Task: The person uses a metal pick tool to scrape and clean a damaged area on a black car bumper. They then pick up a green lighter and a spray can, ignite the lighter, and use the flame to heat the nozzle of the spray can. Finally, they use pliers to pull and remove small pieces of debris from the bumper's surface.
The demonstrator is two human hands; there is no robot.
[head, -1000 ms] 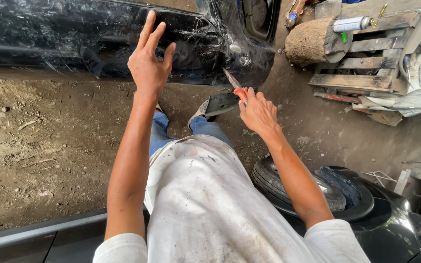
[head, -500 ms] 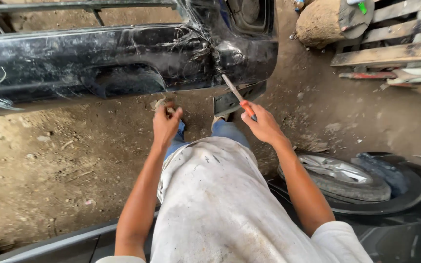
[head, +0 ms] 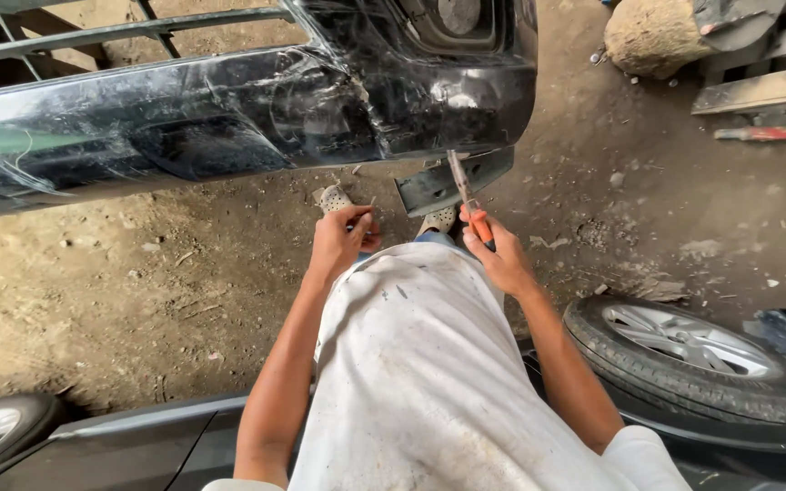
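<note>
The left hand [head: 343, 238], flat against the black bumper [head: 229, 114] a second ago, is now down off it and curled low near the knee, fingers pinched together on something too small to make out. The right hand [head: 498, 259] sits slightly lower and closer to the body, and its orange-handled pliers [head: 468, 200] now point up at the bumper's lower corner. The view has tipped: the wooden pallet [head: 766, 86] slides toward the upper right edge, and a wheel [head: 693, 350] shows more fully at right.

bumper [head: 229, 118] cropped left, pliers [head: 466, 195] tips hidden
</note>
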